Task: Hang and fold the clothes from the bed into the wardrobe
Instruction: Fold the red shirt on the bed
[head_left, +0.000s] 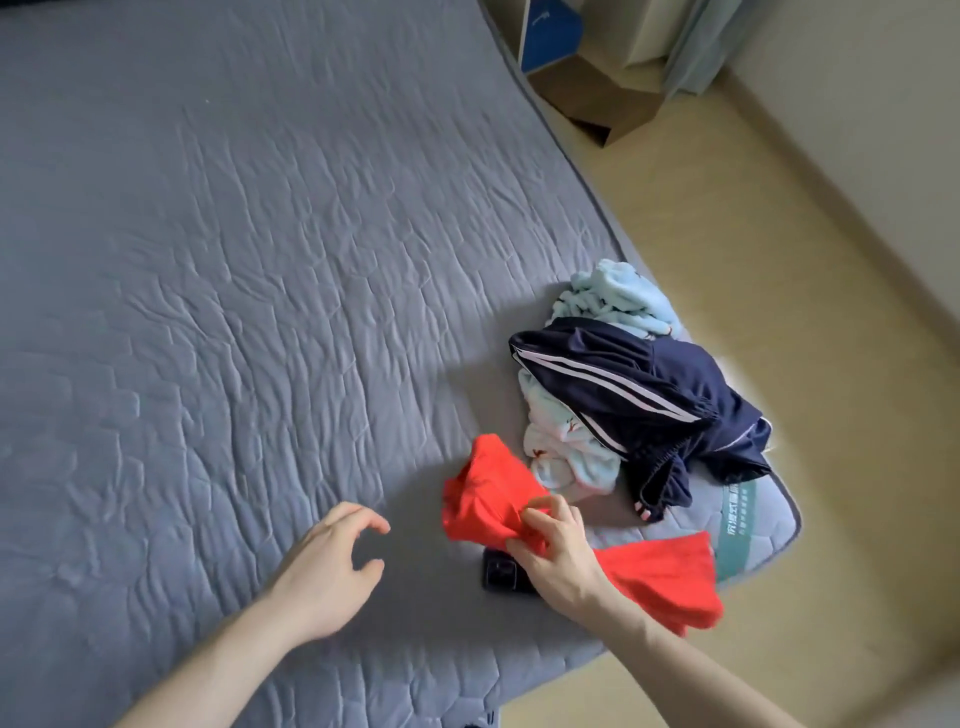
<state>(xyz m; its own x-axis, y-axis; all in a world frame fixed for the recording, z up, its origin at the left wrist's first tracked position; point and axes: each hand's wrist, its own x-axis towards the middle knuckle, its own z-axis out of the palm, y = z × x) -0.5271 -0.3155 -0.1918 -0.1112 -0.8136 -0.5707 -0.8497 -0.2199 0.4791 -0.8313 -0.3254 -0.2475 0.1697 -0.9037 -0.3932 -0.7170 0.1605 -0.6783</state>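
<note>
My right hand (553, 545) pinches the red garment (493, 493) at its bunched middle; its length runs from upper left to lower right across the bed (234, 260) corner, and my left hand (332, 566) hovers just left, fingers loosely spread, nearer the free upper end

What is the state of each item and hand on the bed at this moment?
Right hand: grips the red garment, bunched.
Left hand: hovers, fingers loosely curled, holds nothing.
Red garment: crumpled, partly lifted, unfolded.
Navy striped garment: heaped, unfolded, on top of the pile.
Light blue fleece garment: crumpled beneath the navy one.
Dark phone: lies flat, partly covered by the red garment.
Bed: covered with a quilted grey-blue cover.
</note>
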